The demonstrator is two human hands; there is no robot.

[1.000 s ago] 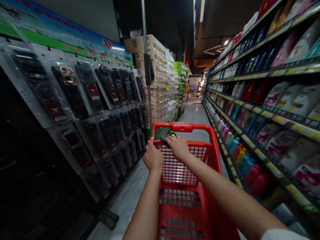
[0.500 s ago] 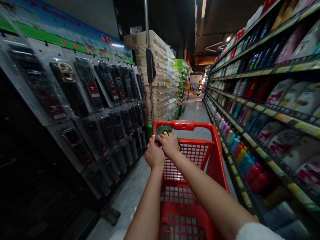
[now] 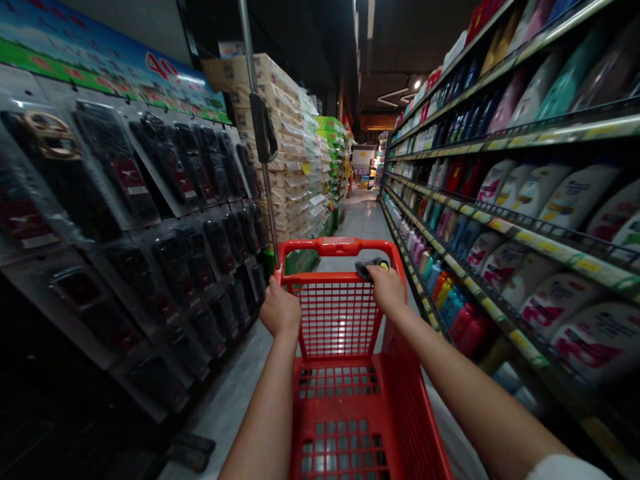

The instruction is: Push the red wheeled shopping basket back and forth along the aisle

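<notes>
A red plastic shopping cart (image 3: 345,413) with grid walls and floor stands in front of me, and no goods show in its basket. My left hand (image 3: 281,310) is closed around its left rim, just beside the foot of an upright metal pole (image 3: 267,207) with a black clip. At the right side of the same cart, my right hand (image 3: 388,288) is closed on a small dark grey and yellow object (image 3: 367,268). Fingers cover part of that object, so its kind is unclear. The right hand is at the rim; contact with it is hard to judge.
Packaged belts (image 3: 113,160) hang on a rack at the left. Stacked cartons (image 3: 280,153) and green boxes (image 3: 330,143) stand beyond them. Shelves of bottles (image 3: 540,187) line the right side. A grey tiled aisle (image 3: 363,213) runs ahead between them.
My right hand has moved right, away from my left hand, carrying the dark and yellow object across the cart. The left hand stays on the rim. The view has shifted slightly right.
</notes>
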